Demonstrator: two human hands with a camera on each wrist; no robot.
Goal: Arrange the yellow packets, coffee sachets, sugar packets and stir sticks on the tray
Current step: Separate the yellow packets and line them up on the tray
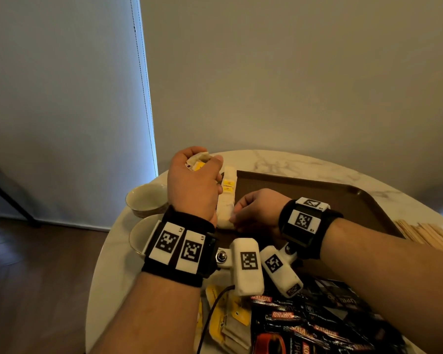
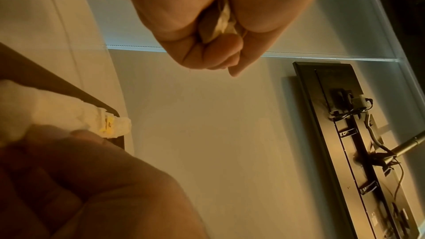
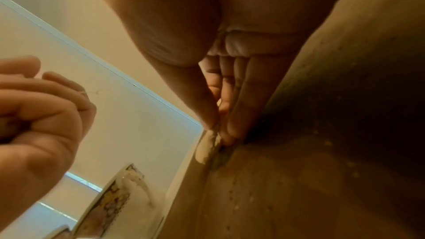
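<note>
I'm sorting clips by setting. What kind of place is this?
Probably a home or hotel room: a round marble-look table by a blind-covered window, wood floor, and a wall-mounted TV.

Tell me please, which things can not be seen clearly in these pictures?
- Packets in the left hand: head view, the curled fingers hide their number.
- Row of packets on the tray: head view, the left hand covers part; print too small.
- Right hand fingertips: head view, hidden under the hand.
- Stir sticks: cut by the right edge.
- Coffee sachets: cut by the bottom edge, partly under the forearms.
</note>
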